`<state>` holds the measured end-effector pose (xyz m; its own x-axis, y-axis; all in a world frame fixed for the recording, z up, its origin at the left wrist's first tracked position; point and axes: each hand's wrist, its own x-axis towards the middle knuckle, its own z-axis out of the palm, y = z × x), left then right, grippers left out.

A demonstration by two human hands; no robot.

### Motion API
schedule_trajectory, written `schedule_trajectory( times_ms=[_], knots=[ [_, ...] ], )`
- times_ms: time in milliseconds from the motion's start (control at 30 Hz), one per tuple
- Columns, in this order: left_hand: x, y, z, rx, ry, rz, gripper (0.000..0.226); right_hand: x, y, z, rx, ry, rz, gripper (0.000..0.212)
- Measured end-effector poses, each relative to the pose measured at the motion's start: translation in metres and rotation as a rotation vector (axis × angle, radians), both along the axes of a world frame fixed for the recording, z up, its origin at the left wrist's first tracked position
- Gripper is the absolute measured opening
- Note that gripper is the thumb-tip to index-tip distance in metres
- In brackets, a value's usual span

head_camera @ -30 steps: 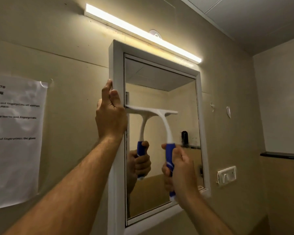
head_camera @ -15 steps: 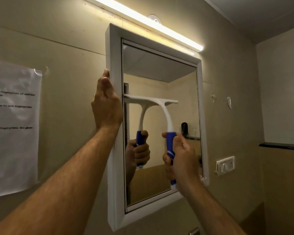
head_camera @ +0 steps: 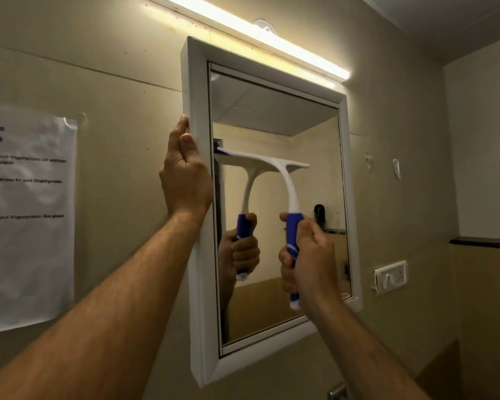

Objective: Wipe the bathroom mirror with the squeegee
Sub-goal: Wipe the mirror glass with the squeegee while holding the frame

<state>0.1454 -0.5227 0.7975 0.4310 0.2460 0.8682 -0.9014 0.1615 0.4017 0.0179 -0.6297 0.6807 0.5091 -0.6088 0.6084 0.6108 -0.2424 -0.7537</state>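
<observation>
A white-framed bathroom mirror hangs on the beige wall. The squeegee has a white head and neck and a blue handle. Its blade lies flat against the glass across the left half of the mirror, about mid-height. My right hand grips the blue handle in a fist in front of the lower glass. My left hand holds the mirror frame's left edge, fingers upright along the outer side and thumb on the front. The hand and squeegee are reflected in the glass.
A light bar glows above the mirror. A printed paper sheet is taped to the wall on the left. A white switch plate sits right of the mirror, with a dark ledge further right.
The squeegee blade has slid slightly down the glass with my right hand. My left hand stays on the frame edge. The camera view has tilted downward.
</observation>
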Motion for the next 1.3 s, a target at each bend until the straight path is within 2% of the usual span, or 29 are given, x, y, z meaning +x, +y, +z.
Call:
schedule_trajectory(
  times_ms=[100,200,367,500,633,767,1100,1300],
  knots=[
    [0.003,0.004,0.001,0.011,0.01,-0.15,0.039,-0.003,0.005,-0.037,-0.01,0.018,-0.031,0.036],
    [0.006,0.008,-0.003,0.012,0.03,-0.214,0.036,-0.009,0.004,-0.05,-0.006,0.052,-0.023,0.034],
    [0.012,0.009,-0.002,-0.07,0.27,-0.265,0.027,-0.012,-0.002,-0.008,-0.024,0.042,-0.005,0.031],
    [0.012,0.009,-0.009,-0.028,0.393,-0.218,0.04,-0.008,0.0,0.003,-0.027,0.04,0.023,0.034],
    [0.01,0.006,-0.008,-0.023,0.359,-0.115,0.045,-0.006,0.001,-0.034,-0.014,0.047,-0.017,0.034],
    [0.01,0.006,-0.009,-0.012,0.335,-0.124,0.05,-0.009,0.002,-0.058,0.001,0.071,-0.018,0.034],
    [0.007,0.008,-0.008,0.077,0.371,-0.063,0.053,-0.004,-0.003,0.017,-0.025,0.043,-0.016,0.034],
    [0.004,0.009,-0.01,0.049,0.334,-0.086,0.056,-0.005,0.005,-0.041,-0.011,0.05,-0.049,0.035]
  ],
)
